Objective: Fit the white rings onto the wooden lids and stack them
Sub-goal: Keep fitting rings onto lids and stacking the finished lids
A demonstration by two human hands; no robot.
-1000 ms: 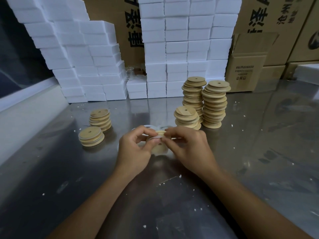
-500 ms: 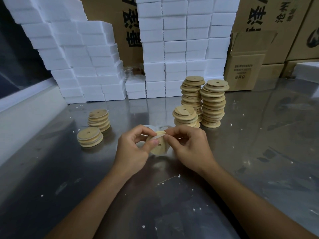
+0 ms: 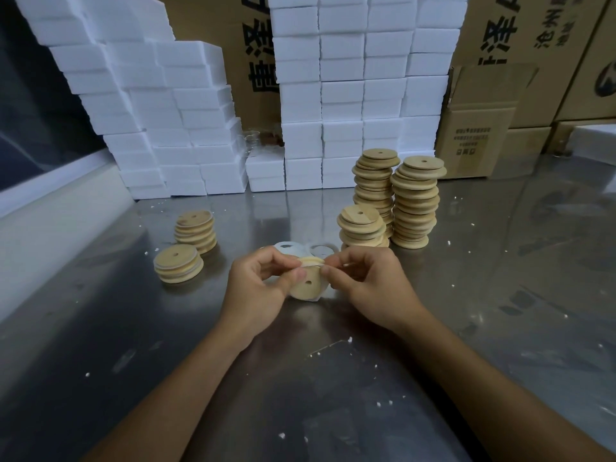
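Note:
A round wooden lid (image 3: 306,285) with a small centre hole is held on edge between my two hands, its face turned toward me. A white ring (image 3: 316,261) lies partly around its rim. My left hand (image 3: 256,288) pinches the lid's left edge and my right hand (image 3: 370,285) pinches the ring at the lid's top right. Loose white rings (image 3: 293,247) lie on the table just behind my hands. Two short stacks of lids, one nearer (image 3: 178,264) and one farther (image 3: 196,231), stand at the left.
Three stacks of bare wooden lids stand behind on the right: a low one (image 3: 361,228) and two tall ones (image 3: 415,201). White foam blocks (image 3: 360,95) and cardboard boxes (image 3: 476,138) line the back of the steel table (image 3: 333,378). White crumbs dot the surface.
The lid has tipped up further, so its face and centre hole now show toward me. Both hands stay in the same spot, working the ring round the rim.

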